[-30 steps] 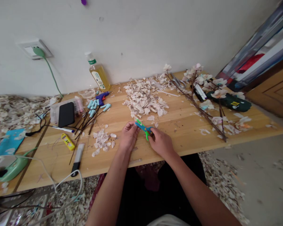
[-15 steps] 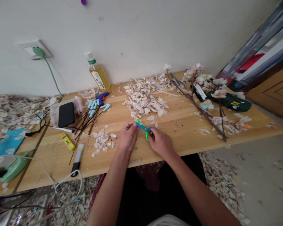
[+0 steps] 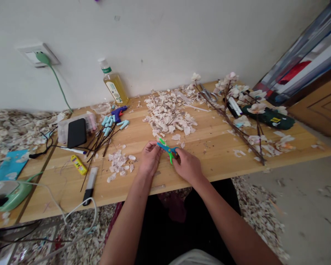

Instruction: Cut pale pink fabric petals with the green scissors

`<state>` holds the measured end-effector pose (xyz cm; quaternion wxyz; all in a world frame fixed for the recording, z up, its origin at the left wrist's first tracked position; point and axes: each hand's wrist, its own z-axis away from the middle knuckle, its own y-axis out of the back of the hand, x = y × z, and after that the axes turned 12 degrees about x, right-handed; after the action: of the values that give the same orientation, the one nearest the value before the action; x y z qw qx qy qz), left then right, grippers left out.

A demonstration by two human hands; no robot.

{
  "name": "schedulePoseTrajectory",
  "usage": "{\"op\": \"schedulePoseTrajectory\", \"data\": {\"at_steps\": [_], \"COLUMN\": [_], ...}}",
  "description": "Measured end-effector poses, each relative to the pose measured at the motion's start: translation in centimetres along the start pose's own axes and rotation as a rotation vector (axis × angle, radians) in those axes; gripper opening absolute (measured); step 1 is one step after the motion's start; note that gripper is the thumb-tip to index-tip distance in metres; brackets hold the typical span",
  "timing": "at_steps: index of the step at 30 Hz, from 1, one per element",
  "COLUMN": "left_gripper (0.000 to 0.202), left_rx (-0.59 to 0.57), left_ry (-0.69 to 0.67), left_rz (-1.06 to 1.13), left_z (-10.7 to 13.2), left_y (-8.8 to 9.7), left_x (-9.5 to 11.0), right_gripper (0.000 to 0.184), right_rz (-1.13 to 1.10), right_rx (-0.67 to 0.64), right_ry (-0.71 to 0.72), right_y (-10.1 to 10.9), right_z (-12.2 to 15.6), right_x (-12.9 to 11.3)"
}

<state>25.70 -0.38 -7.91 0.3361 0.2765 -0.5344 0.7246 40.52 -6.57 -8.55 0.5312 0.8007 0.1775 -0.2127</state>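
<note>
I judge cutting partway: the right hand [image 3: 188,166] grips the blue-and-green scissors [image 3: 169,150], near centre, blades at the left hand [image 3: 149,158] (hold indeterminable), small petal pile [image 3: 117,161] left, larger petal heap [image 3: 168,114] far, presumably uncut.

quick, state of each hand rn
Right hand: closed, holding the blue-green scissors.
Left hand: closed by their tips; whether holding anything can't be told.

Left hand [image 3: 149,158], right hand [image 3: 189,166] curled close together, forearms [image 3: 134,210] converging
</note>
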Motion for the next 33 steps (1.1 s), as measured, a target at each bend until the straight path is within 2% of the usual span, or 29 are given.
{"op": "schedulePoseTrajectory", "data": {"at_steps": [20,33], "left_gripper": [0.025,0.018], "left_rx": [-0.016,-0.044], "left_ry": [-0.046,-0.247], "left_rz": [-0.03,-0.303], "left_z": [-0.4,-1.1], "left_y": [0.3,1.5], "left_x": [-0.6,-1.1], "right_gripper": [0.014,0.014], "right_rz": [0.002,0.013], "right_rx": [0.019,0.004], "right_ry": [0.001,0.007], "right_y": [-0.3,-0.3], "right_z": [0.1,0.0], "right_x": [0.2,0.2]}}
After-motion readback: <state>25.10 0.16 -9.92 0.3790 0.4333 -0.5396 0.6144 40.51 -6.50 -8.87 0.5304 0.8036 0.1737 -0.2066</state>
